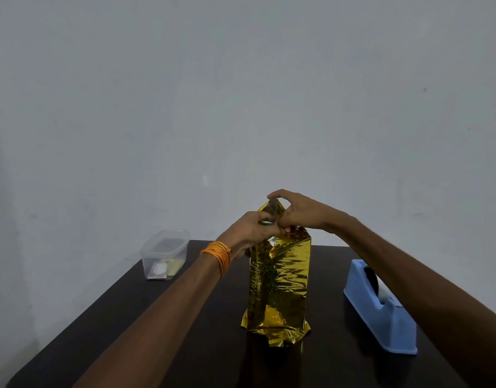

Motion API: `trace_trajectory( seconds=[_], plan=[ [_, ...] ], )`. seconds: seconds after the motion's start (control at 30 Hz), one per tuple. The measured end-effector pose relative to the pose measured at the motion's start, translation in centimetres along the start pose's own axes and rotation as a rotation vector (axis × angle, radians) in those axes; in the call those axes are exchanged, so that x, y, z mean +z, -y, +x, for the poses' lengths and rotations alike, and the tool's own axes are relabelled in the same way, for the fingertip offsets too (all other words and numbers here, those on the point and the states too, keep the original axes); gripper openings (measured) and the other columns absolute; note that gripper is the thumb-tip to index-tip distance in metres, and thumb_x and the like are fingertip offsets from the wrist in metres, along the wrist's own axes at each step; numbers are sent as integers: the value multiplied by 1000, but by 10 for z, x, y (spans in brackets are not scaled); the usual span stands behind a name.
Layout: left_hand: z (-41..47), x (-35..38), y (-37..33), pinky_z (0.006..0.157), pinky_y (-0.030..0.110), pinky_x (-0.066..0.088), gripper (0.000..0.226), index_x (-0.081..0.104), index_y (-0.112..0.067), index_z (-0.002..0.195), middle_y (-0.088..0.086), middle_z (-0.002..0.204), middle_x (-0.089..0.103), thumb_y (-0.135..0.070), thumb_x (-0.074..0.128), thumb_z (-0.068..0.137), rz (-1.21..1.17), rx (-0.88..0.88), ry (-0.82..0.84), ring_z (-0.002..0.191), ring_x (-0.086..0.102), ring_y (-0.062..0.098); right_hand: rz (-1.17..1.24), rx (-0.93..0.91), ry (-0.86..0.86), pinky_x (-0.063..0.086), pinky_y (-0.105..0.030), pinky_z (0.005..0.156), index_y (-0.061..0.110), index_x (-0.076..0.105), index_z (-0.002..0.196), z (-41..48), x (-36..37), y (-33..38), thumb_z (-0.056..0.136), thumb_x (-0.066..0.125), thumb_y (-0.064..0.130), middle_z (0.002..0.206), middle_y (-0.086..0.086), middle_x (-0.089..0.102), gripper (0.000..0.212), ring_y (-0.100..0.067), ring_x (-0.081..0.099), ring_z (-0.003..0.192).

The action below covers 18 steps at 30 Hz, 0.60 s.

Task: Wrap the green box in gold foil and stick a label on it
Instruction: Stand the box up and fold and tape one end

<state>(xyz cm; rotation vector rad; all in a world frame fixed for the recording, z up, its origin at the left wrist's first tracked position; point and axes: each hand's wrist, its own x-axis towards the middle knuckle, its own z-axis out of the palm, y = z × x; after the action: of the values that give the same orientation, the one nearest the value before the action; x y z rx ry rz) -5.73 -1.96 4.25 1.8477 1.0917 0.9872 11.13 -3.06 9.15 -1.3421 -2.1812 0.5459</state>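
Observation:
A tall box stands upright at the middle of the dark table, covered in crinkled gold foil (pixel 280 281). Only a sliver of the green box (pixel 266 223) shows at its top, between my fingers. My left hand (pixel 251 229) grips the foil at the top left corner of the box. My right hand (pixel 297 211) pinches the loose foil flap that sticks up above the top, fingers curled over it. Loose foil flares out on the table at the bottom of the box.
A blue tape dispenser (pixel 381 309) sits to the right of the box. A clear plastic tub (pixel 165 253) with small items inside stands at the table's back left corner. The dark table (pixel 129 317) ends against a plain grey wall.

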Motion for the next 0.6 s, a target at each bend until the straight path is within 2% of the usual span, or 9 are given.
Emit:
trace_trajectory(
  seconds=[0.1,0.2,0.33,0.43,0.5,0.6],
  plan=[
    [1,1,0,91,29,48,46,66,-15,124,8,122,65,-29,79,82,5,3,-7,114,60,21,-101,52,-19,48,-26,71,26,41,143,9,-2,-2,82,68,5,73,2,69,70,-9,65,69],
    [0,1,0,84,24,45,48,64,-14,127,6,124,61,-28,78,83,19,4,-8,108,57,17,-185,94,-44,50,-29,70,27,42,142,15,-4,-3,78,72,12,93,-5,71,73,-12,64,74],
    [0,2,-1,81,23,45,35,68,-14,117,2,118,59,-24,77,85,29,18,-20,106,54,15,-288,153,-78,47,-24,62,27,43,143,14,-9,-10,78,80,27,111,-7,69,74,-11,64,72],
    [0,1,-1,79,20,47,36,69,-13,119,3,125,60,-23,77,85,25,17,-14,109,56,15,-331,173,-190,45,-27,74,24,46,142,6,-10,-23,81,80,33,136,-6,57,70,-16,61,92],
    [0,2,-1,78,18,47,37,68,-11,120,3,127,60,-20,76,86,16,19,-10,110,57,15,-332,156,-294,43,-30,78,25,49,139,-1,-7,-32,82,79,34,136,-7,58,65,-19,58,99],
    [0,2,0,72,13,45,36,68,-12,122,1,122,58,-19,75,87,14,23,-6,109,54,14,-112,132,-387,44,-27,66,26,51,135,-8,7,-38,84,76,36,111,-8,66,57,-18,60,88]
  ],
)
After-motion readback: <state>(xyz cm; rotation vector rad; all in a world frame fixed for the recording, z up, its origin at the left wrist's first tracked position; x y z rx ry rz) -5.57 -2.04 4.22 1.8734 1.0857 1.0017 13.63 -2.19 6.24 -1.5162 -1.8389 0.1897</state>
